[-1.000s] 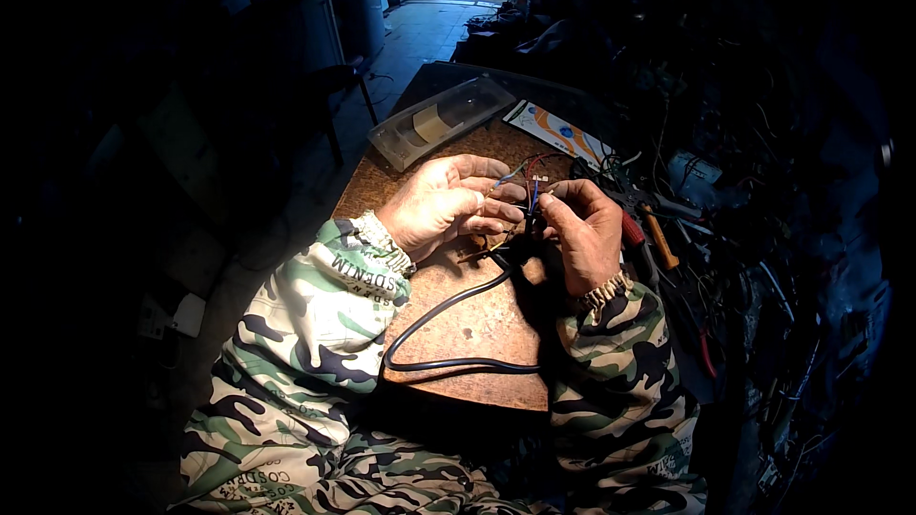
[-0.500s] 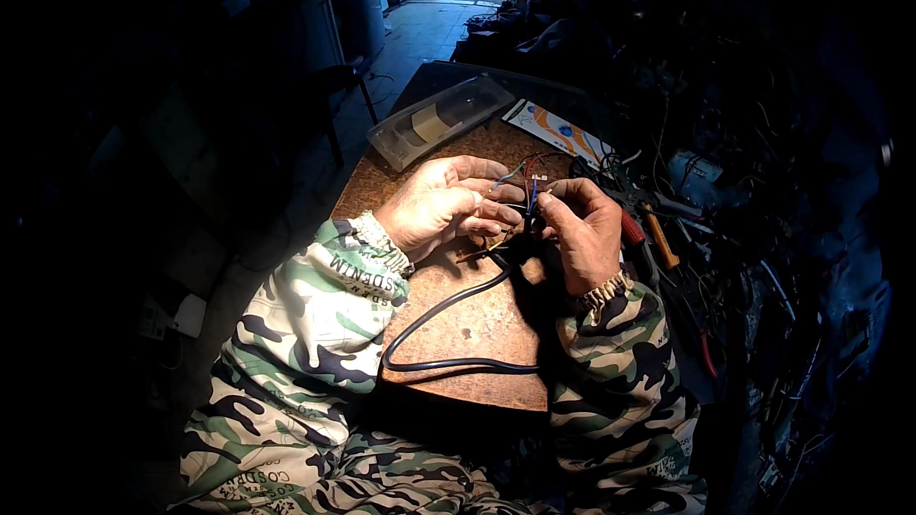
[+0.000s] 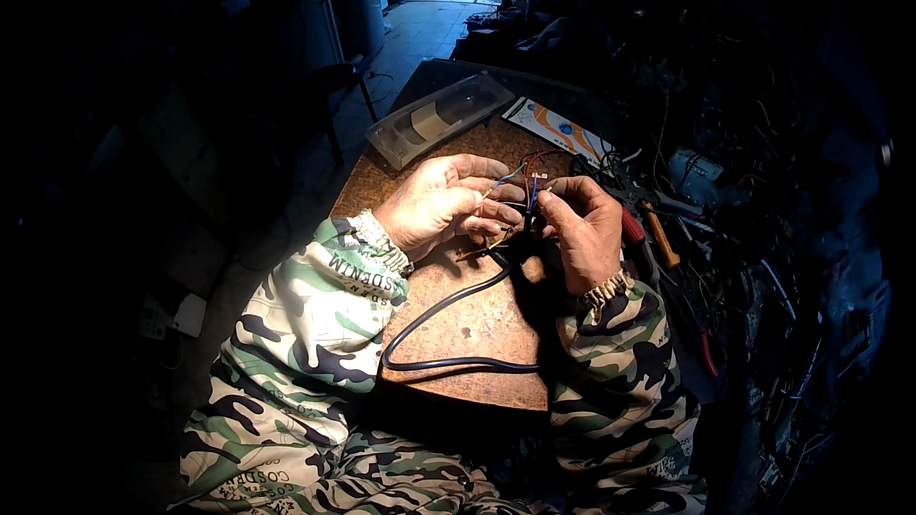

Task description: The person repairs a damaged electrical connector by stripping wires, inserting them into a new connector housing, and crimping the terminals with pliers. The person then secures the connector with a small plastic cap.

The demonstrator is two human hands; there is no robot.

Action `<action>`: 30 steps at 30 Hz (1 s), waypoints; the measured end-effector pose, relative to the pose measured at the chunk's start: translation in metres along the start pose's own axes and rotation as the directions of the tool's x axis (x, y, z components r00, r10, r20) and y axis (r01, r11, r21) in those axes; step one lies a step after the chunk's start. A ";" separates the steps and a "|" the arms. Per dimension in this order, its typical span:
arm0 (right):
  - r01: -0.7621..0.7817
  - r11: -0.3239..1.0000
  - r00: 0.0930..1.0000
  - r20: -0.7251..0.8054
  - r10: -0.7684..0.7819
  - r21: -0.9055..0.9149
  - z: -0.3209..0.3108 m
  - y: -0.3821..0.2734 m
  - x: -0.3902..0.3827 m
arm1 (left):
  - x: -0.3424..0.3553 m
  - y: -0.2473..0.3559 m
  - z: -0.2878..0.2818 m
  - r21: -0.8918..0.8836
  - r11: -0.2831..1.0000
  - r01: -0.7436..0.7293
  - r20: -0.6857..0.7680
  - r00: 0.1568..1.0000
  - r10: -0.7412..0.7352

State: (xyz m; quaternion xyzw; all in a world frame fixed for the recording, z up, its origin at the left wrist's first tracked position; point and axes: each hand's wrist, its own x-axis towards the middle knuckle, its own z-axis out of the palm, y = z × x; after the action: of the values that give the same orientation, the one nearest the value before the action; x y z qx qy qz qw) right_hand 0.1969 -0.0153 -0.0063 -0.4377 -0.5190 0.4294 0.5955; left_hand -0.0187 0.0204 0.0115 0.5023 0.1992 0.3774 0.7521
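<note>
My left hand point(image 3: 444, 198) is over the wooden table, its thumb and forefinger pinching the end of a thin light-blue wire point(image 3: 508, 176) and its other fingers loosely spread. Opposite it, my right hand point(image 3: 584, 229) pinches a thin wire at its fingertips; the tip is mostly hidden. A darker blue wire point(image 3: 534, 191) stands beside those fingertips. Red wires point(image 3: 528, 168) and a small white connector point(image 3: 540, 175) lie just beyond. Below the fingers, thin wires with pale ends point(image 3: 497, 241) come out of a black cable point(image 3: 453, 298), which loops across the table.
A clear plastic tray point(image 3: 391, 141) with a tan piece inside sits on the table point(image 3: 468, 334). Next to it lies a white-and-orange card point(image 3: 558, 129). Orange-handled point(image 3: 660, 236) and red-handled tools point(image 3: 632, 227) lie at the right amid tangled wires. A dark stool point(image 3: 334, 81) stands left.
The light-blue wire's end has shifted slightly nearer and down toward my left thumb. My right hand and the black cable stay almost still.
</note>
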 end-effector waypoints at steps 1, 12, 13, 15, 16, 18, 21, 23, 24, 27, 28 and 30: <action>0.003 1.000 1.000 0.001 -0.003 0.002 0.000 -0.002 -0.001 | 0.000 0.001 0.002 0.004 1.000 0.002 0.004 1.000 -0.002; -0.022 0.999 1.000 0.014 0.022 -0.025 0.001 -0.002 0.001 | -0.001 0.004 0.002 0.011 1.000 0.020 -0.013 1.000 -0.020; -0.021 1.000 1.000 0.014 0.022 -0.022 0.000 -0.003 0.000 | -0.001 0.004 0.003 0.011 1.000 0.019 -0.006 1.000 -0.019; -0.016 1.000 1.000 0.013 0.016 -0.024 0.000 -0.005 0.000 | -0.001 0.005 0.004 0.010 1.000 0.015 0.007 1.000 -0.015; -0.012 1.000 1.000 0.011 0.013 -0.025 -0.001 -0.006 -0.001 | 0.000 0.005 0.005 0.007 1.000 0.010 0.014 1.000 -0.010; -0.009 1.000 1.000 0.011 0.009 -0.004 0.003 0.001 0.001 | -0.003 0.001 -0.001 0.001 1.000 0.002 0.006 1.000 -0.002; -0.004 1.000 1.000 0.007 0.004 -0.001 0.003 0.002 0.001 | -0.002 0.003 0.000 0.032 0.999 0.024 -0.024 0.999 -0.023; -0.001 1.000 1.000 0.006 0.001 -0.002 0.002 0.000 0.000 | 0.000 0.002 0.001 0.035 0.999 0.019 -0.014 1.000 -0.019; 0.000 1.000 1.000 0.007 0.000 0.001 0.001 0.000 0.000 | 0.000 0.002 0.001 0.037 0.999 0.016 -0.009 1.000 -0.016; -0.004 1.000 1.000 0.011 0.004 0.009 0.002 -0.001 0.000 | -0.001 0.005 0.004 0.046 0.999 0.029 -0.016 0.999 -0.028; -0.007 1.000 1.000 0.013 0.007 0.012 0.002 -0.001 0.000 | -0.002 0.005 0.004 0.050 0.998 0.030 -0.019 0.999 -0.029; -0.010 1.000 1.000 0.011 0.010 0.005 0.003 -0.002 0.000 | -0.002 0.005 0.003 0.059 0.998 0.032 -0.019 0.999 -0.031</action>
State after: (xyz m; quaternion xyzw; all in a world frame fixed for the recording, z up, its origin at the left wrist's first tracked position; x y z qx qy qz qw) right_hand 0.1942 -0.0156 -0.0039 -0.4363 -0.5188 0.4360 0.5919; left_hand -0.0198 0.0175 0.0171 0.5177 0.2250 0.3641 0.7408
